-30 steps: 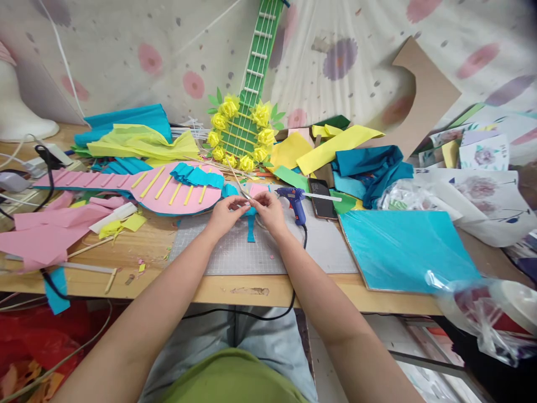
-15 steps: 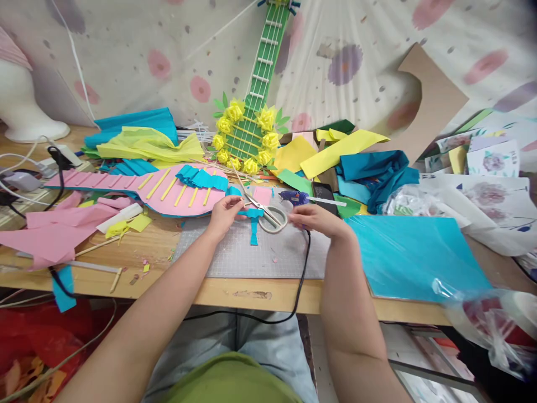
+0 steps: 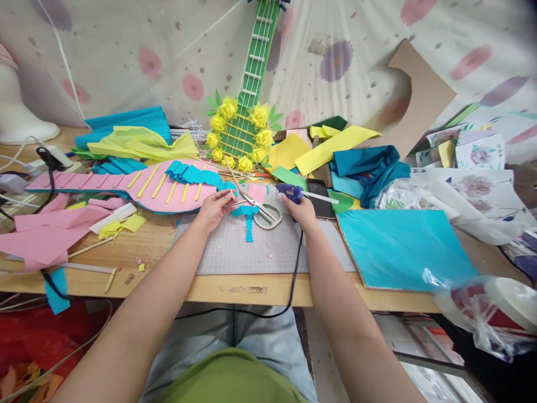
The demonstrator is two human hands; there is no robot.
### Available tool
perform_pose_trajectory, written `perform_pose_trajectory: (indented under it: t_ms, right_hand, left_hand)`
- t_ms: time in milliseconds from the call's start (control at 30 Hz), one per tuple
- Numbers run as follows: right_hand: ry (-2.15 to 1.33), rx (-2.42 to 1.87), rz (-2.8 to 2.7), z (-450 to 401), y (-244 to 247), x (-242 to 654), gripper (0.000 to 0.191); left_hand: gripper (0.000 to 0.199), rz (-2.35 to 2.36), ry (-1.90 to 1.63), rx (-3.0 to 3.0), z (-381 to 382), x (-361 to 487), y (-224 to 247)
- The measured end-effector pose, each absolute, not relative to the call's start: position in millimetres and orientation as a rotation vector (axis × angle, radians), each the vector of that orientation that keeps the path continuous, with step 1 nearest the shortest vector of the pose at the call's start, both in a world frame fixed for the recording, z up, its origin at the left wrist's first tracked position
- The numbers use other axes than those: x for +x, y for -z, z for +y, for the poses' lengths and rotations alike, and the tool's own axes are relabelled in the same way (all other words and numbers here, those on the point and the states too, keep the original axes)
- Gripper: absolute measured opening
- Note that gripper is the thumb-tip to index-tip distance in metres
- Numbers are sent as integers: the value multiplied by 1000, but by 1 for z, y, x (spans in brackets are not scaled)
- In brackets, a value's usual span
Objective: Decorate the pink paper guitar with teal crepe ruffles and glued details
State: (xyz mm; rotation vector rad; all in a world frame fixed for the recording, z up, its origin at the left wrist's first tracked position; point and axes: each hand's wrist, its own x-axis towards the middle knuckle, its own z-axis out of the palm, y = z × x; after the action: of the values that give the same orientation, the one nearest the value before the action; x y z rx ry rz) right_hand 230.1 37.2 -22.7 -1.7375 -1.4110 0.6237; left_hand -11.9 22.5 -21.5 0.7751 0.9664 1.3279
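My left hand [image 3: 215,210] is pinched on something small and thin at the right end of the pink guitar-shaped piece [image 3: 159,187], which has yellow sticks and a ruffled blue strip [image 3: 197,175]. Around the blue glue gun [image 3: 290,192], its white glue stick pointing right, my right hand [image 3: 301,210] has its fingers closed. Scissors [image 3: 265,210] with grey handles lie between my hands, beside a blue paper strip [image 3: 249,224] on the grey cutting mat [image 3: 277,254].
A green guitar model [image 3: 247,123] with yellow flowers leans at the back. Coloured paper surrounds it. A blue sheet [image 3: 406,246] lies at the right, pink paper [image 3: 50,229] at the left. The glue gun's black cable [image 3: 296,268] hangs over the table's front edge.
My right hand has moved from beside the scissors handles to the glue gun and closed on it. My left hand still pinches near the pink piece. The view has shifted slightly.
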Motion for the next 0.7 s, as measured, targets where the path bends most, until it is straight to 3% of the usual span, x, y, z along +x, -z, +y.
perform_pose_trajectory:
  t_ms: [167,267,700]
  right_hand:
    - [-1073,-1229,-1456,19,10,218,39]
    - [-1225,-1145,-1589,8,3,207,37]
    - [-1210,-1198,-1724,7,3,198,41]
  left_hand:
    - [12,962,-1283,737,24,-18,15]
    - [12,982,-1214,750,18,-19,11]
    - [25,968,-1135,850,17,-25,15]
